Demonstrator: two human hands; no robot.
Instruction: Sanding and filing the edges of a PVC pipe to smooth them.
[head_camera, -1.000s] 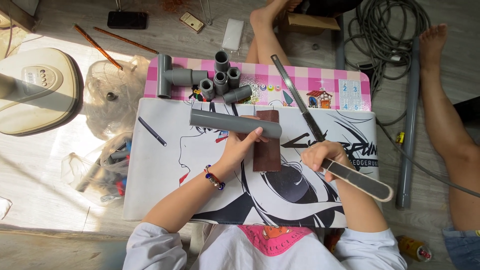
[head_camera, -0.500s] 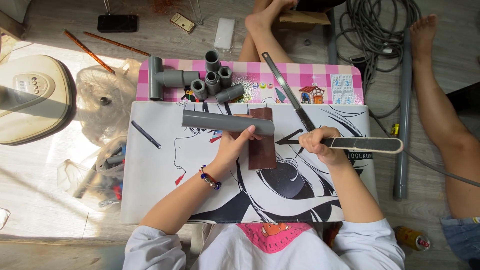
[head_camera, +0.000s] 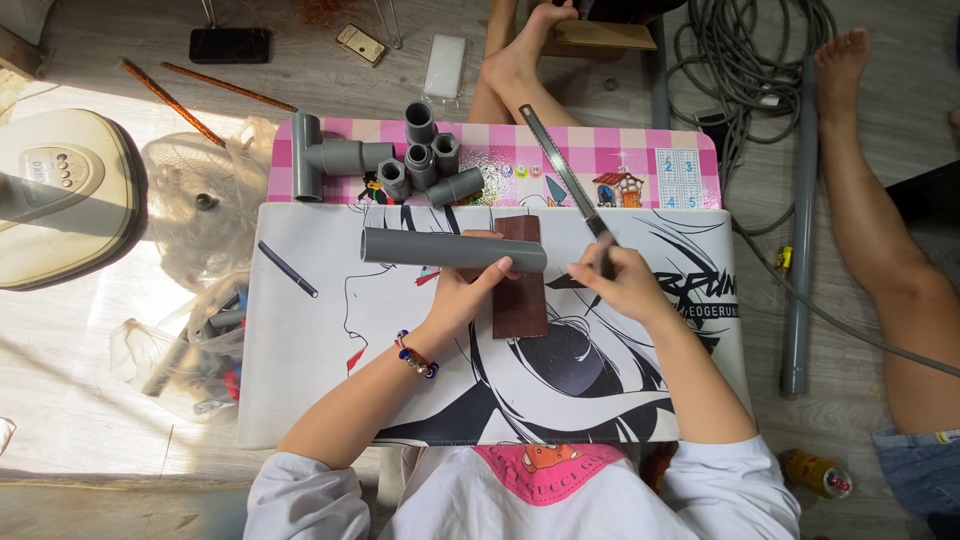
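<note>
**Grey pipe held on a block, saw blade gripped beside it**

Nearest the camera, the person's white sleeves and pink-trimmed shirt frame a desk mat (head_camera: 330, 400) printed with a black-and-white cartoon face. The left hand (head_camera: 462, 290), a beaded bracelet at the wrist, is curled around a grey pipe (head_camera: 450, 250) from below, thumb over the pipe's right end. The pipe lies crosswise on the mat, its right end resting on a dark brown block (head_camera: 520, 290) that stands lengthwise beneath it. Just right of the block, the right hand (head_camera: 618, 283) is closed in a fist around the near end of a long hacksaw blade (head_camera: 560, 165), which slants away to the upper left, passing close by the pipe's right end; whether it touches the pipe cannot be told. A dark pen (head_camera: 287, 268) lies on the mat's left part.

Further off, on a pink checked board (head_camera: 620, 150), sits a cluster of grey pipe fittings (head_camera: 425, 165) beside a grey tee piece (head_camera: 320, 155). Beyond, on the floor, lie two phones, and another person's bare legs (head_camera: 870, 220) stretch along the right.
</note>
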